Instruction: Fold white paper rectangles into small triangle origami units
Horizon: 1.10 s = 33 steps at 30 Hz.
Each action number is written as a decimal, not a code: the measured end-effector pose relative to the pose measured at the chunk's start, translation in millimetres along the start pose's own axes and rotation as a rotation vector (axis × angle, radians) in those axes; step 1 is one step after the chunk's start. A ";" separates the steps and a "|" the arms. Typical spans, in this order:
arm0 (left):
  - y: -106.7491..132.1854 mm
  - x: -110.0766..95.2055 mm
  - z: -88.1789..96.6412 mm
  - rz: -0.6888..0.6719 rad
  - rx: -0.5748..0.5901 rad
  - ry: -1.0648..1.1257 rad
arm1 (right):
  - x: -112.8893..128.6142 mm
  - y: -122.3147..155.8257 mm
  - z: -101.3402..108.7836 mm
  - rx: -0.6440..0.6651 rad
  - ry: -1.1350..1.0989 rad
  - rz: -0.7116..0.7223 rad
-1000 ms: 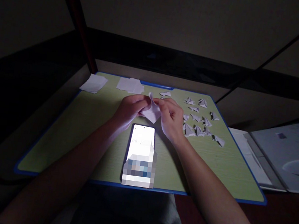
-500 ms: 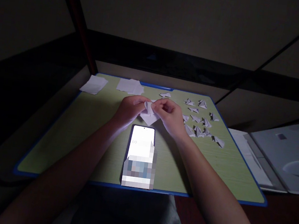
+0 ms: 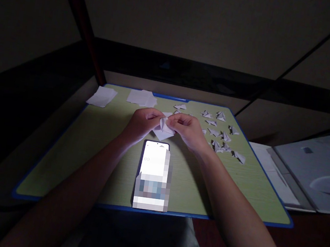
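A small sheet of white paper [image 3: 163, 133], partly folded, is held up over the middle of the table between my two hands. My left hand [image 3: 144, 123] pinches its left side, beside a curled flap. On the other side my right hand [image 3: 188, 128] grips the paper with thumb and forefinger close to my left fingertips. Part of the sheet is hidden behind the fingers. Just below the paper lies a phone [image 3: 155, 166] with a bright screen, its lower part blurred out.
Several folded paper pieces [image 3: 213, 132] lie spread over the right of the green table [image 3: 87, 162]. Two stacks of white paper, one at the far left [image 3: 101, 96] and one at the back [image 3: 142, 97], rest near its edges. A large pale box [image 3: 319, 176] stands to the right.
The view has shifted slightly. My fingers have moved a little on the paper, and the folded flap sits lower, with more of the sheet showing behind it. Both hands keep their hold.
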State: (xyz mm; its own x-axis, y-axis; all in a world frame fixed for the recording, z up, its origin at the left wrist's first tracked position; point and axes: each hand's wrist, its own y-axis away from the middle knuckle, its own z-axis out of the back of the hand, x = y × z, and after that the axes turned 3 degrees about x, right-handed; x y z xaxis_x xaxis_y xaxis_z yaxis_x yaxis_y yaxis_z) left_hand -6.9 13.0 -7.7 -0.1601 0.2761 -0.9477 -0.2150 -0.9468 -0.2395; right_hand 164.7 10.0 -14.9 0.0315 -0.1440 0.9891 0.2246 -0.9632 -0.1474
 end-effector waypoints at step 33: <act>2.9 -6.0 0.1 -0.107 -0.046 -0.121 | 7.3 3.9 -0.4 0.088 0.105 0.032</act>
State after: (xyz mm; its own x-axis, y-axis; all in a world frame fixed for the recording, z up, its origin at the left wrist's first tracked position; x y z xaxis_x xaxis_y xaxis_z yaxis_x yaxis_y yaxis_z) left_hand -6.7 8.6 -2.6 -0.2539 0.3913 -0.8846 -0.1930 -0.9166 -0.3500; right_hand 165.5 5.1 -8.3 -0.0612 -0.2020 0.9775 0.3095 -0.9349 -0.1739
